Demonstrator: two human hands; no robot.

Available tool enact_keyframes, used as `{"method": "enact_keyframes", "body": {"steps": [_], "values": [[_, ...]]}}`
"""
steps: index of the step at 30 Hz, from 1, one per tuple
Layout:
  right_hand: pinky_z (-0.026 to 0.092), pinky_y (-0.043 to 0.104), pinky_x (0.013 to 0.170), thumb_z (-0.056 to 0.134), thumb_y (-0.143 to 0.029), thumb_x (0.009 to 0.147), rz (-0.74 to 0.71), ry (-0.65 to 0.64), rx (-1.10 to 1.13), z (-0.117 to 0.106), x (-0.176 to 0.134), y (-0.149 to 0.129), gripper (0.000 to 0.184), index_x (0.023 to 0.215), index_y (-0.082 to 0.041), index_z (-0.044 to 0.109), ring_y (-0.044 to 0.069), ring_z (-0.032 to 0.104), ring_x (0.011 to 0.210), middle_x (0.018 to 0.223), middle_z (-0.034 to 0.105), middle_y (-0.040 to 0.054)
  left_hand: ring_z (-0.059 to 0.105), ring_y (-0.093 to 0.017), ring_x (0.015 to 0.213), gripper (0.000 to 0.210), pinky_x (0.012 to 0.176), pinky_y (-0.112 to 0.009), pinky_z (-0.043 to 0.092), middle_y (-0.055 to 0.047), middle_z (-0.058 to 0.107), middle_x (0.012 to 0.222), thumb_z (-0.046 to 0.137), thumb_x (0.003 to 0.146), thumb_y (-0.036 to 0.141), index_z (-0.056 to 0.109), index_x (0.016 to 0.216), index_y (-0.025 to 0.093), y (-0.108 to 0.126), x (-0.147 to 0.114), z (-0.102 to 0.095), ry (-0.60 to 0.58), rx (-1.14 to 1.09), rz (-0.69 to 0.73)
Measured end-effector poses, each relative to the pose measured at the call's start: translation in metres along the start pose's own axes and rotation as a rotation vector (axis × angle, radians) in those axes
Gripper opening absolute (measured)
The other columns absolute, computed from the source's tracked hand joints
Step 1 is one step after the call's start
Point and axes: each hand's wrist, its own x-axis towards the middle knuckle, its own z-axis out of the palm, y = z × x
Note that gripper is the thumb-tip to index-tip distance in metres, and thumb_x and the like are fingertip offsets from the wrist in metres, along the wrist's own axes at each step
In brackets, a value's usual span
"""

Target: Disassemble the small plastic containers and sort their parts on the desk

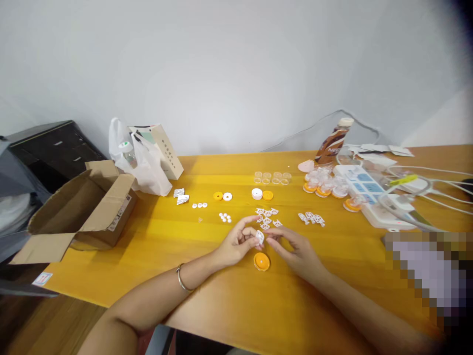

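My left hand point(242, 242) pinches a small white plastic part point(260, 237) between thumb and fingers, held just above the table. Close by on its right is my right hand point(293, 249), its thumb and index finger slightly apart near the part; whether a fingertip touches it is hard to see. Below the hands lies a round orange cap point(261, 262) with a small light centre. Just beyond my fingers is a group of white openwork pieces point(266, 220). Similar white pieces point(312, 218) lie farther right, and small white discs point(225, 217) to the left.
Clear plastic rings point(272, 178) and orange and white discs point(262, 194) sit farther back. On the right are orange-based clear assemblies point(323, 183), a power strip point(369, 190) with cables, and a bottle point(333, 142). A cardboard box point(99, 212) and plastic bag point(148, 170) stand left.
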Motion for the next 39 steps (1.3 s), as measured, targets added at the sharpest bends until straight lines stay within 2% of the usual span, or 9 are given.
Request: {"method": "enact_keyframes", "body": {"steps": [4, 9, 12, 21, 27, 39], "values": [[0.050, 0.026, 0.062, 0.056, -0.029, 0.082, -0.052, -0.051, 0.027, 0.003, -0.003, -0.007, 0.016, 0.096, -0.022, 0.061, 0.014, 0.058, 0.064, 0.072, 0.061, 0.0002, 0.058, -0.010, 0.073, 0.048, 0.075, -0.024, 0.045, 0.000, 0.059, 0.079, 0.065, 0.077, 0.031, 0.044, 0.119, 0.022, -0.001, -0.002, 0.004, -0.027, -0.075, -0.005], [0.050, 0.027, 0.066, 0.057, -0.026, 0.082, -0.065, -0.015, 0.049, 0.002, -0.004, -0.008, 0.011, 0.092, -0.023, 0.061, 0.014, 0.058, 0.068, 0.076, 0.062, 0.0010, 0.059, -0.011, 0.075, 0.031, 0.074, -0.023, 0.045, -0.003, 0.062, 0.081, 0.069, 0.072, 0.034, 0.056, 0.094, 0.015, 0.000, 0.001, 0.004, 0.084, -0.002, -0.038], [0.051, 0.027, 0.068, 0.058, -0.027, 0.081, -0.051, -0.013, 0.073, 0.002, -0.004, -0.009, 0.011, 0.092, -0.022, 0.060, 0.014, 0.059, 0.069, 0.078, 0.064, 0.0015, 0.060, -0.011, 0.072, 0.029, 0.071, -0.023, 0.046, -0.004, 0.065, 0.079, 0.071, 0.070, 0.036, 0.059, 0.080, 0.012, -0.001, 0.003, 0.003, 0.107, 0.036, -0.078], [0.049, 0.026, 0.062, 0.057, -0.028, 0.080, 0.056, 0.004, 0.090, 0.005, -0.005, -0.011, 0.009, 0.083, -0.020, 0.061, 0.014, 0.059, 0.064, 0.068, 0.063, 0.0001, 0.063, -0.012, 0.068, 0.030, 0.067, -0.023, 0.048, -0.004, 0.068, 0.073, 0.071, 0.068, 0.038, 0.059, 0.075, 0.011, -0.008, 0.000, 0.005, 0.169, 0.056, -0.058], [0.048, 0.025, 0.062, 0.054, -0.028, 0.081, 0.071, -0.001, 0.113, 0.007, -0.008, -0.010, 0.010, 0.077, -0.020, 0.058, 0.014, 0.059, 0.064, 0.069, 0.062, 0.0007, 0.062, -0.011, 0.064, 0.029, 0.063, -0.021, 0.047, -0.003, 0.066, 0.070, 0.072, 0.067, 0.037, 0.058, 0.070, 0.011, -0.009, -0.001, 0.007, 0.212, 0.112, -0.012], [0.044, 0.025, 0.063, 0.053, -0.038, 0.082, 0.171, -0.004, 0.274, 0.009, -0.010, -0.006, 0.022, 0.070, -0.020, 0.053, 0.013, 0.054, 0.064, 0.067, 0.057, -0.0012, 0.060, -0.009, 0.058, 0.029, 0.058, -0.020, 0.047, -0.002, 0.066, 0.066, 0.075, 0.062, 0.035, 0.058, 0.065, 0.011, -0.008, -0.001, 0.007, 0.177, 0.084, -0.041]]}}
